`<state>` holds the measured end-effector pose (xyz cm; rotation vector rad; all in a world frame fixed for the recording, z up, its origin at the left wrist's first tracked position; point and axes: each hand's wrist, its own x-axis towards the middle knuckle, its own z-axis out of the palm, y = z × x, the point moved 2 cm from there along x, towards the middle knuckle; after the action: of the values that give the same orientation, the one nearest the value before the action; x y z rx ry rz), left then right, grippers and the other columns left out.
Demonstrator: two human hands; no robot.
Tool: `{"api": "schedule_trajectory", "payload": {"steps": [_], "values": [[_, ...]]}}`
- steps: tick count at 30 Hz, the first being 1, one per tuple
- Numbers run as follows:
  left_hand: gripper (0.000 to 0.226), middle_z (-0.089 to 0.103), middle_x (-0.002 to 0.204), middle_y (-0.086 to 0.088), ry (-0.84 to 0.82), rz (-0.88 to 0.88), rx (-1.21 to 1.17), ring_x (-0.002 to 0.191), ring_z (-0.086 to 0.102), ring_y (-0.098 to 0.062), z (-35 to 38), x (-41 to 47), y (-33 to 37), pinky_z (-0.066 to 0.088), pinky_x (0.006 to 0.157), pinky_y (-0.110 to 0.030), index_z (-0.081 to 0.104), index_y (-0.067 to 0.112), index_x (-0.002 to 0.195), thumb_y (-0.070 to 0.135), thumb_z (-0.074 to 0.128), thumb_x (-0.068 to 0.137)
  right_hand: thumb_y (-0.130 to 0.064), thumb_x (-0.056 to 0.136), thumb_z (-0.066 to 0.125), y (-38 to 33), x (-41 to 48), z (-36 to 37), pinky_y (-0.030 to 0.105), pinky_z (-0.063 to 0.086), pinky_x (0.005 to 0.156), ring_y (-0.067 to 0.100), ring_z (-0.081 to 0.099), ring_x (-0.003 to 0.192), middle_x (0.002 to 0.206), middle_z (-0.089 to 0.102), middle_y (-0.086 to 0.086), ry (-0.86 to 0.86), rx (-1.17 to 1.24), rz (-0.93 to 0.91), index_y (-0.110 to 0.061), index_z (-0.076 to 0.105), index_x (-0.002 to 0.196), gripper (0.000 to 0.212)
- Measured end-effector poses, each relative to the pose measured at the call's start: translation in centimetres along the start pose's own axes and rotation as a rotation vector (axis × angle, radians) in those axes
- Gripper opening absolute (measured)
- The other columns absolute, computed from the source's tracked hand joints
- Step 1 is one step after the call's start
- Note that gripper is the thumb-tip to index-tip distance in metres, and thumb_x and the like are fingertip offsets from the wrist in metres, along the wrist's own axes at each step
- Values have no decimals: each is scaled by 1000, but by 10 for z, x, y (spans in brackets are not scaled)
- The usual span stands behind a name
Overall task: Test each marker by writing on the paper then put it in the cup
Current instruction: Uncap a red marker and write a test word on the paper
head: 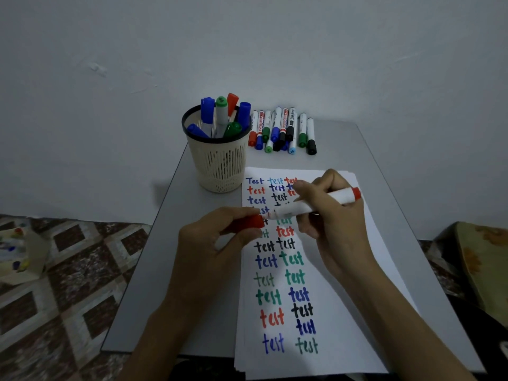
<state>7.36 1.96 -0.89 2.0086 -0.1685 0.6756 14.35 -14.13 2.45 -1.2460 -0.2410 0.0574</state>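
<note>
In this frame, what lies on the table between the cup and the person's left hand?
In the head view, only bare grey table and the top left corner of the paper lie between the cup and the left hand.

My left hand (209,237) sits palm-down with the wrist low, the forearm running back toward me. Its thumb and fingertips (248,232) are pinched closed around a small red plastic marker cap (248,222), just beside my other hand. My right hand (330,213) is curled in a fist-like writing hold around a white-barrelled marker with a red end plug (316,204), barrel lying nearly level, its nib end pointing at the cap. That forearm angles back to my right.
</note>
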Motion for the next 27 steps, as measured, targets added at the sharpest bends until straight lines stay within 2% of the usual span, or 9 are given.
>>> {"api": "schedule_trajectory", "payload": {"steps": [3, 6, 11, 13, 15, 17, 19, 23, 27], "values": [[28, 69, 101, 9, 35, -16, -37, 94, 65, 0, -3, 1, -1, 49, 81, -12, 67, 17, 105, 26, 71, 78, -7, 81, 65, 1, -3, 3, 22, 41, 37, 16, 47, 37, 55, 58, 11, -86, 35, 113, -4, 44, 69, 23], [27, 69, 100, 6, 28, 12, -46, 95, 65, -5, -6, 2, 0, 51, 82, -17, 68, 12, 104, 27, 68, 81, -12, 76, 66, -1, -6, 1, 24, 51, 45, 21, 60, 48, 64, 66, 14, -178, -20, 215, -2, 50, 75, 19], [24, 68, 99, 5, 20, 18, -72, 96, 65, -13, -7, 3, 0, 52, 83, -24, 67, 16, 103, 28, 65, 82, -1, 73, 62, -9, -3, -9, 31, 60, 63, 34, 71, 72, 89, 70, 26, -301, 36, 362, 4, 66, 88, 17], [24, 68, 99, 7, 12, 32, -68, 94, 65, -10, -7, 3, 1, 52, 82, -21, 67, 18, 102, 28, 66, 80, 0, 69, 67, -12, -1, -15, 29, 59, 59, 31, 71, 70, 87, 72, 23, -355, -133, 347, 1, 72, 89, 21], [26, 69, 98, 9, 11, 20, -66, 92, 66, -6, -6, 3, 2, 51, 81, -17, 67, 20, 101, 28, 71, 77, -7, 68, 72, -16, 1, -20, 26, 54, 49, 27, 69, 60, 82, 73, 17, -403, -362, 270, -4, 74, 93, 25], [31, 70, 97, 10, 22, -44, -100, 89, 67, -3, -6, 1, 2, 52, 79, -15, 68, 22, 100, 27, 78, 72, -17, 70, 73, -18, 1, -21, 22, 44, 40, 19, 61, 48, 73, 73, 8, -441, -532, 189, -9, 75, 96, 27], [29, 70, 95, 11, 22, -59, -100, 86, 67, -1, -6, 1, 2, 52, 76, -14, 68, 23, 98, 26, 77, 70, -20, 74, 72, -20, -1, -17, 17, 38, 40, 9, 52, 42, 68, 71, 0, -486, -640, 95, -10, 75, 96, 24], [28, 69, 92, 12, 11, 16, -22, 84, 66, 3, -7, 2, 4, 50, 75, -10, 68, 21, 97, 33, 71, 72, -4, 78, 72, -22, -2, -9, 5, 36, 43, -1, 54, 42, 60, 67, -8, -487, -622, 38, -1, 74, 91, 13], [27, 70, 90, 7, 40, 116, 88, 83, 66, 0, -9, 3, 7, 49, 77, -9, 69, 15, 98, 31, 68, 76, -7, 79, 71, -19, -2, -6, 11, 30, 39, 2, 42, 37, 54, 63, -1, -451, -560, 90, -6, 75, 87, 9]]}}
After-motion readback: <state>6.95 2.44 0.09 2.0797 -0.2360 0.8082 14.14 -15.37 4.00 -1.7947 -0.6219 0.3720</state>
